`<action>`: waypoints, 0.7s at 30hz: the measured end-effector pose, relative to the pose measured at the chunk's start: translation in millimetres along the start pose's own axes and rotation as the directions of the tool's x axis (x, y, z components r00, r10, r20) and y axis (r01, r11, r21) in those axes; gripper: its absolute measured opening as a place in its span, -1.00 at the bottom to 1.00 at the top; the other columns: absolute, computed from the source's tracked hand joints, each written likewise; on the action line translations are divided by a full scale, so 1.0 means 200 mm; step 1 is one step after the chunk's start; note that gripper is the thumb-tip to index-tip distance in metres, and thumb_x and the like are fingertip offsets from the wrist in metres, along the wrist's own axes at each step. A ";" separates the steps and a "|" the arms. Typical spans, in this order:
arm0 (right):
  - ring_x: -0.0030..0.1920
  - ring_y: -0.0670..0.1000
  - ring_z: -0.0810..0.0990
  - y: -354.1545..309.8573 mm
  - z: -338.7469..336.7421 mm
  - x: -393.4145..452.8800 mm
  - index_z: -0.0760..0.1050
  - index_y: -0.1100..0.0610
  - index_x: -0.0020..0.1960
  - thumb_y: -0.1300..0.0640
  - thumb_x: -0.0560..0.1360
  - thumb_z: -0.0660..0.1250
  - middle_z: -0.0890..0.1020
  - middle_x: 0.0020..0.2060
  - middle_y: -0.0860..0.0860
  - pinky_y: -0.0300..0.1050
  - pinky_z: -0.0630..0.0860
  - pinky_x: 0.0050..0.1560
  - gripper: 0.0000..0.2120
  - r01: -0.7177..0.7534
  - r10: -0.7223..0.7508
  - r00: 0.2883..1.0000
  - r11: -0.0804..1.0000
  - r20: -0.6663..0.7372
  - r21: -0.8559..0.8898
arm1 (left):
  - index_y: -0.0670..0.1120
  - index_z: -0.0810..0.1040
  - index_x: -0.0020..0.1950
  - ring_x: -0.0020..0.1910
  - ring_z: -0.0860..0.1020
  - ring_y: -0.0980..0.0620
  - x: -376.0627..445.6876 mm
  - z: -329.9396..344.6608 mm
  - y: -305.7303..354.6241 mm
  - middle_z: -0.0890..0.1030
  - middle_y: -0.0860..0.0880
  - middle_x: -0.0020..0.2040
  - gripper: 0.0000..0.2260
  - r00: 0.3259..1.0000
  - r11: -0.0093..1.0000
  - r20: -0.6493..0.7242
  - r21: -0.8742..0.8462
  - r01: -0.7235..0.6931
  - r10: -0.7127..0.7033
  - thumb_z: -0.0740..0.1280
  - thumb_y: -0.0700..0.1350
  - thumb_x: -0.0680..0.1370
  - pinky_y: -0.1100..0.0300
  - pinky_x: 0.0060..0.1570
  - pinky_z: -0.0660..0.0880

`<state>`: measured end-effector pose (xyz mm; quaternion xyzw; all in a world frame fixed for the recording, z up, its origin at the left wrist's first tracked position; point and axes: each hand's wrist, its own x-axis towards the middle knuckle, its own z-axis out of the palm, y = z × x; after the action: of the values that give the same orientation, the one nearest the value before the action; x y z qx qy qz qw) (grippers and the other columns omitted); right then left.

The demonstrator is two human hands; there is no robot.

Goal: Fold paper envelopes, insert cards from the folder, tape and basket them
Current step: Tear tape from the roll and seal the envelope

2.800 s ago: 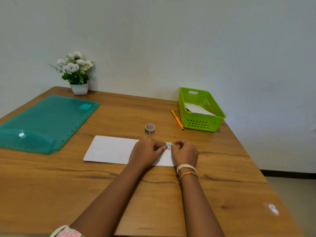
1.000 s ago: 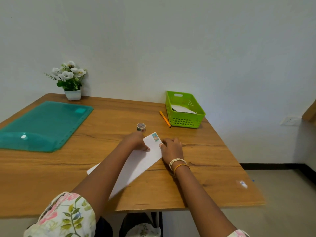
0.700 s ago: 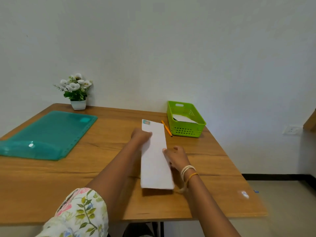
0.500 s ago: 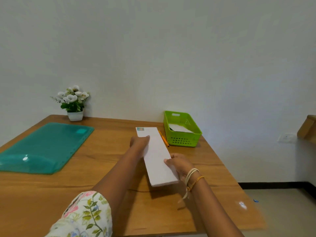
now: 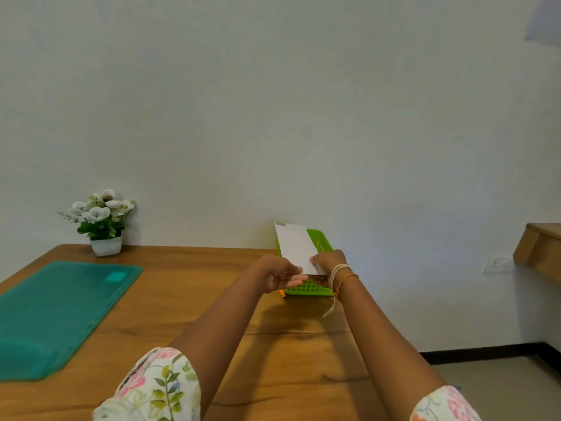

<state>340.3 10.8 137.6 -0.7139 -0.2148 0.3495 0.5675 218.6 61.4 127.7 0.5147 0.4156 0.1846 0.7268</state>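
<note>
I hold a white folded paper envelope (image 5: 295, 246) over the green basket (image 5: 321, 242) at the table's far right. A small strip of teal tape marks its far corner. My right hand (image 5: 328, 262) grips the near right edge of the envelope. My left hand (image 5: 277, 274) is at its near left corner, fingers under the paper. The envelope and my hands hide most of the basket's inside. The teal plastic folder (image 5: 57, 311) lies flat on the left of the table. The tape roll is not visible.
A white pot of white flowers (image 5: 101, 221) stands at the back left by the wall. An orange pencil tip (image 5: 282, 293) shows left of the basket. The wooden table (image 5: 288, 344) ends just right of the basket. Another wooden ledge (image 5: 540, 247) is at far right.
The envelope was taped flat on the table, then lifted and turned lengthwise. Both hands have carried it forward and right until it hangs over the basket. My view has tilted up.
</note>
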 end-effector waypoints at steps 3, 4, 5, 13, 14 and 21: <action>-0.43 0.11 0.48 0.00 0.01 0.11 0.33 0.30 -0.03 0.40 0.50 0.20 0.45 -0.30 0.17 -0.12 0.47 -0.53 -0.92 0.038 -0.041 0.998 0.997 -0.045 -0.067 | -0.31 0.46 -0.14 -0.08 0.61 -0.03 0.13 0.06 0.03 0.57 -0.17 -0.19 -0.89 0.998 0.999 -0.049 -0.011 -0.047 0.046 0.22 -0.40 0.58 0.30 -0.46 0.56; -0.43 0.12 0.49 0.00 0.01 0.15 0.34 0.31 -0.02 0.41 0.49 0.20 0.47 -0.28 0.19 -0.10 0.47 -0.50 -0.90 0.055 -0.062 0.995 0.995 -0.072 -0.089 | -0.31 0.46 -0.12 -0.13 0.61 -0.03 0.18 0.07 0.03 0.56 -0.17 -0.19 -0.91 0.996 0.999 -0.072 -0.008 -0.054 0.053 0.23 -0.42 0.57 0.30 -0.48 0.56; -0.43 0.13 0.50 0.00 0.00 0.18 0.36 0.32 -0.05 0.41 0.47 0.21 0.49 -0.26 0.21 -0.10 0.47 -0.49 -0.93 0.064 -0.072 0.994 0.993 -0.084 -0.095 | -0.32 0.46 -0.07 -0.21 0.60 -0.04 0.21 0.09 0.04 0.56 -0.19 -0.18 -0.95 0.992 0.997 -0.105 -0.010 -0.071 0.070 0.26 -0.43 0.55 0.28 -0.51 0.55; -0.24 0.22 0.61 0.02 0.02 0.40 0.38 0.27 -0.25 0.32 0.42 0.28 0.56 -0.21 0.21 0.12 0.64 -0.17 -0.89 0.096 -0.150 0.984 0.904 -0.099 -0.418 | -0.20 0.45 0.14 -0.41 0.56 -0.08 0.41 0.06 -0.02 0.62 -0.28 -0.16 -0.63 0.896 0.947 -0.340 0.246 -0.207 0.284 0.49 -0.35 0.40 -0.03 -0.22 0.63; -0.11 0.24 0.62 0.03 0.02 0.40 0.44 0.26 -0.18 0.26 0.41 0.28 0.59 -0.11 0.22 0.12 0.62 -0.06 -0.95 0.120 -0.194 0.977 0.846 -0.092 -0.519 | -0.19 0.47 0.14 -0.43 0.56 -0.06 0.42 0.05 -0.03 0.61 -0.22 -0.19 -0.65 0.887 0.932 -0.340 0.290 -0.219 0.314 0.49 -0.31 0.42 0.05 -0.32 0.61; 0.16 0.23 0.53 0.08 -0.01 0.34 0.46 0.21 0.23 0.01 0.54 0.18 0.45 0.22 0.20 -0.01 0.46 0.08 -0.63 0.124 -0.369 0.925 0.527 -0.095 -0.841 | -0.01 0.60 -0.13 -0.20 0.66 -0.08 0.37 -0.14 -0.17 0.67 -0.07 -0.11 -0.90 0.742 0.816 -0.407 0.478 -0.325 0.533 0.44 -0.19 0.44 -0.01 -0.13 0.62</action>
<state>385.4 51.8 105.3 -0.8959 -0.3751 0.0273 0.2365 235.0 116.5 63.4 0.6568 0.4917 0.3997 0.4089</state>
